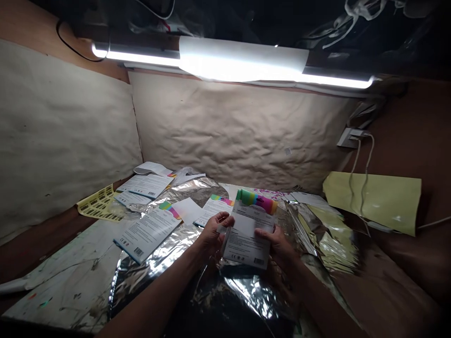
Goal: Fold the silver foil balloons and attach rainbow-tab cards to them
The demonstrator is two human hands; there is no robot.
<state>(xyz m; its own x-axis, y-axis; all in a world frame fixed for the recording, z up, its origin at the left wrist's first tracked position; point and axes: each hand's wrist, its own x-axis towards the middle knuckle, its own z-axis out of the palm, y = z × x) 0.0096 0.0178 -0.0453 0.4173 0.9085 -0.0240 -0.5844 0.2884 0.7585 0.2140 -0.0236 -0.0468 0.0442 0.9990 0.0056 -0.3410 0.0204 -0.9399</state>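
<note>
A stack of printed white cards point(248, 251) with a green, yellow, pink and orange top edge is held upright, slightly tilted, between my two hands. My left hand point(215, 233) grips its left edge, thumb on top, with a bit of clear film near the fingers. On the right edge my right hand point(276, 241) holds the stack, its thumb on a small blank white paper point(244, 225) lying on the front card. Left of my hands, a similar card pack point(150, 234) lies on silver foil, and another pack point(213, 210) lies just behind my left hand. A blank paper point(187, 211) rests between them.
More card packs point(150, 184) are piled at the back left beside a yellow label sheet point(102, 204). Crinkled silver foil point(165, 251) covers the table's middle. Yellow sheets point(377, 199) and a socket with cables point(352, 137) are at the right, below a tube light point(338, 80).
</note>
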